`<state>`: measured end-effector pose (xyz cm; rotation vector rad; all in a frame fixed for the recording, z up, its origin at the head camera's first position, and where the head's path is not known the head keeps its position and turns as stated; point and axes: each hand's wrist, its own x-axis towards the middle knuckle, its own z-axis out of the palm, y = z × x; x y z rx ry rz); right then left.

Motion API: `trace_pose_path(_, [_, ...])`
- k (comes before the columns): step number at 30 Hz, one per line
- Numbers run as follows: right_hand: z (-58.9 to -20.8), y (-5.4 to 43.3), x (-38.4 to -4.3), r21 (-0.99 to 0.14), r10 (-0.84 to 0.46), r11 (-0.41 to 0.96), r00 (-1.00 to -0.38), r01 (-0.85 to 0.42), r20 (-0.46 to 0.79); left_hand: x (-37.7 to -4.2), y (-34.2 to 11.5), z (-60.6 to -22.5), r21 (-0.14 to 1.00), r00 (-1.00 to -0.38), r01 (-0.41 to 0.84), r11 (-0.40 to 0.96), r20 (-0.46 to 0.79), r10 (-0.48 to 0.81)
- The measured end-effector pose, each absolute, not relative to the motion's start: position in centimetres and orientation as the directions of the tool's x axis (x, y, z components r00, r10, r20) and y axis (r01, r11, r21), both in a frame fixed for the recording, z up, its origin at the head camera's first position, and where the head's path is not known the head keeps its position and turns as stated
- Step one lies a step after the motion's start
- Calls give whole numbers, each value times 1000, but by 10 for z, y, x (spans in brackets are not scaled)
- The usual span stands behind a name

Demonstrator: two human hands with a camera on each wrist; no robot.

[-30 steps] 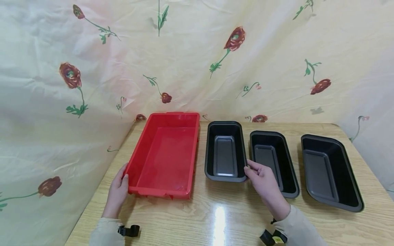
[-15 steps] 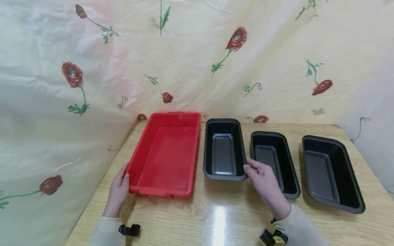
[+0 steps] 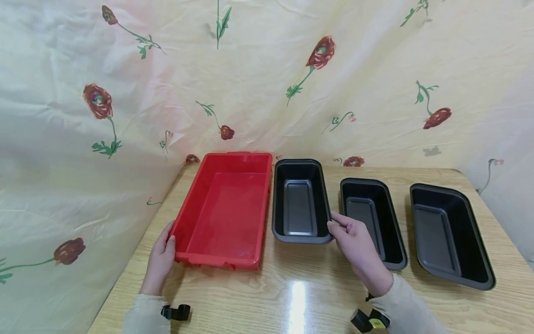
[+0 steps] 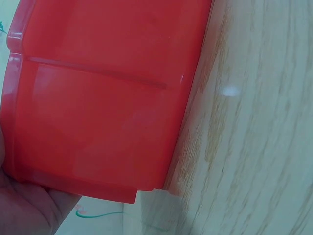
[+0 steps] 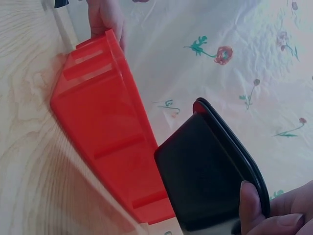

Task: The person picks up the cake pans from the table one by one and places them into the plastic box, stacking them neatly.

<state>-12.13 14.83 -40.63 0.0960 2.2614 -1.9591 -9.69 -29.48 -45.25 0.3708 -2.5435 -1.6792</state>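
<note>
In the head view my left hand [image 3: 160, 257] grips the near left corner of a red plastic tray [image 3: 227, 213], thumb on the outside of its wall. The tray holds nothing. My right hand [image 3: 356, 243] pinches the near right corner of a black loaf pan [image 3: 301, 204] between thumb and fingers. That pan stands just right of the tray. In the right wrist view the pan [image 5: 205, 171] is lifted off the wooden table, its underside turned to the camera, and overlaps the end of the tray [image 5: 112, 132]. The left wrist view shows the tray's outer wall [image 4: 98, 117] up close.
A second black loaf pan [image 3: 371, 222] lies right of my right hand, partly behind it. Farther right is a third black loaf pan [image 3: 450, 234]. A flower-print cloth [image 3: 258, 83] hangs behind and left of the wooden table [image 3: 233, 301].
My right hand has carried the held loaf pan slightly left and away from me, closer to the red tray. The left hand and the tray stay in place.
</note>
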Motion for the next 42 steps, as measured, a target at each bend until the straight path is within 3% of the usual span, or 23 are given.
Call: trace_pose_path(42, [-390,134,-125,-990,-111,63,-985,127,-133,-96,-295,-454,914,-966,-156,375,-62,-252])
